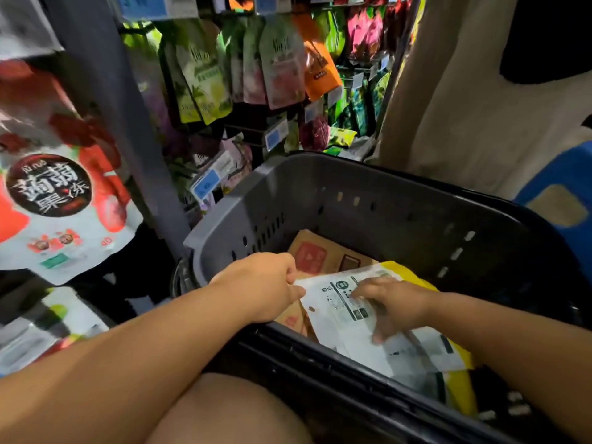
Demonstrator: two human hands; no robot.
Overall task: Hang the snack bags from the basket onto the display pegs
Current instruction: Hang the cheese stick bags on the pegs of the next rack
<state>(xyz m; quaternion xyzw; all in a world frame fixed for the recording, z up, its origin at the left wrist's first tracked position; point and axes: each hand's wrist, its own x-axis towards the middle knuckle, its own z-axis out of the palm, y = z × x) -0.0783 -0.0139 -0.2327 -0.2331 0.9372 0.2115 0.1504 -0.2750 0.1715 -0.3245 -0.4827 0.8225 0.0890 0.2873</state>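
Observation:
A dark grey plastic basket (320,187) stands in front of me. Inside lie a white-backed snack bag (339,318) with a yellow edge, back side up, and tan bags (323,254) beneath it. My left hand (266,286) pinches the white bag's left corner near its hang hole. My right hand (394,306) lies on the bag's printed back, fingers spread and bent over it. Green, pink and orange snack bags (282,68) hang on the display pegs beyond the basket.
A large red and white bag (61,193) hangs close at the left beside a grey upright post (128,100). More bags (48,325) sit low at the left. Blue price tags (205,184) stick out from the pegs. A person in beige stands at the right (464,107). My knee (230,411) is below.

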